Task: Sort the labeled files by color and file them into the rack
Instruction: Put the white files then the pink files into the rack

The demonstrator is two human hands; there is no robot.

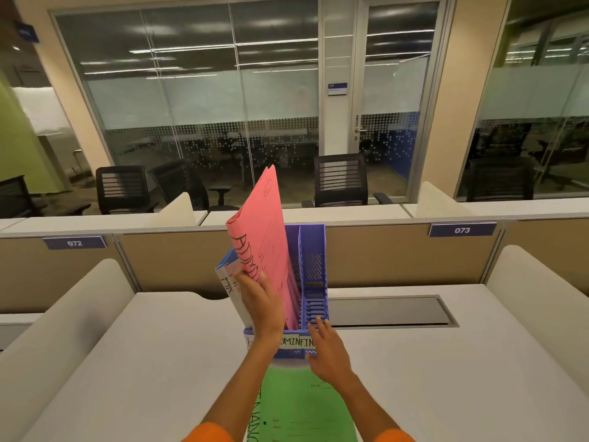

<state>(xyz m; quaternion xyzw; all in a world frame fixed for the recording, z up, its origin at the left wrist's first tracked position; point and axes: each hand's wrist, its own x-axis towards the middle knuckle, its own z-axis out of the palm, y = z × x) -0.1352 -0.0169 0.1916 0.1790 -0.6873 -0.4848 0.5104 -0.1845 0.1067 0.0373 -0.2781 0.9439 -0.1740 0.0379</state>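
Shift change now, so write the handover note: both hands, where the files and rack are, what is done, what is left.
Left hand: grips the pink ADMIN files, tilted, lower ends already in the middle slot of the blue file rack.
Right hand: open, fingers resting on the rack's front right edge, holding nothing.
White files stand in the left slot.
Right slot looks empty.
Green file lies flat on the desk before the rack.
Left: seat the pink files, then file the green one, probably in the right slot.
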